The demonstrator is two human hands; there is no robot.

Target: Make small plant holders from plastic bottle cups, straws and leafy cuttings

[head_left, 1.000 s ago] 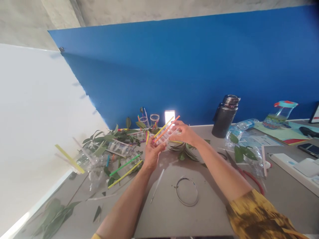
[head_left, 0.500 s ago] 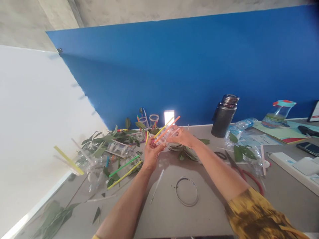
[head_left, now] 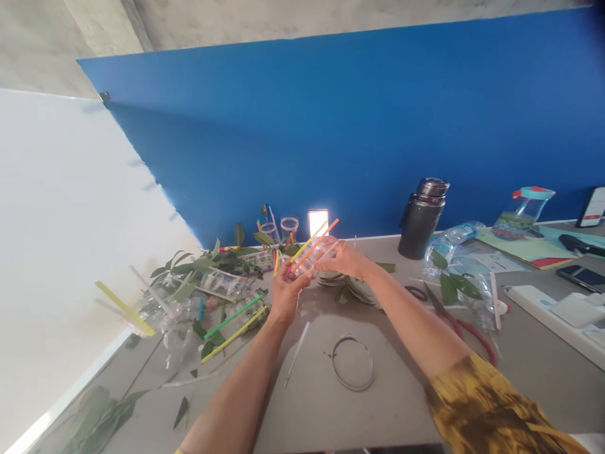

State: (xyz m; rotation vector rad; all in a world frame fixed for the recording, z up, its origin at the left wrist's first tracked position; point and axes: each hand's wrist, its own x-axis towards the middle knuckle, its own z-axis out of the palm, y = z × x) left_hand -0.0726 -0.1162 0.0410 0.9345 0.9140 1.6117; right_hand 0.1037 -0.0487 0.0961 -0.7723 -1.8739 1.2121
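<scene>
Over the back middle of the table, both hands grip a clear plastic bottle. A yellow straw and an orange straw lie slanted along it. My left hand is closed around its lower left end. From the right, my right hand pinches its other side, its fingertips partly hidden. Near my forearms on the table are a loop of thin wire and a slim whitish stick. Green leaves lie below my right hand.
On the left are more bottles with straws, leaves and a green straw. To the right stand a dark flask, red-handled scissors, a crumpled bottle, a power strip and a jug. A blue panel rises behind.
The whole view has shifted slightly. Both hands stay closed on the bottle in nearly the same position.
</scene>
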